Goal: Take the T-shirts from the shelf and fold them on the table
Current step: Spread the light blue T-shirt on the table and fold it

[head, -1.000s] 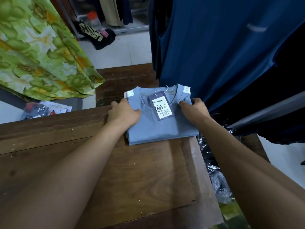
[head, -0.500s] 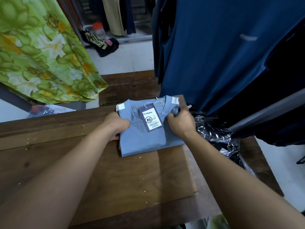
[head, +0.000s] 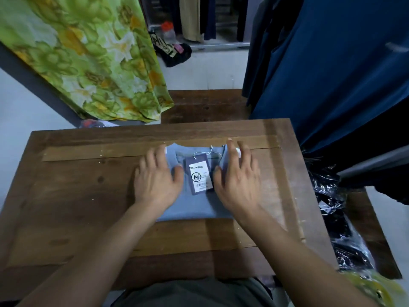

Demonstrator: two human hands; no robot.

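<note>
On table [head: 88,196]: left hand [head: 155,180], right hand [head: 238,182] flat on folded T-shirt [head: 194,207].

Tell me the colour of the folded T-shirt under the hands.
Light blue T-shirt, with white sleeve trim; the head view, the only one, shows it.

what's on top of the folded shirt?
Both hands, left and right, lie flat on the shirt, with the hang tag between them. The cloth under the palms is hidden.
</note>
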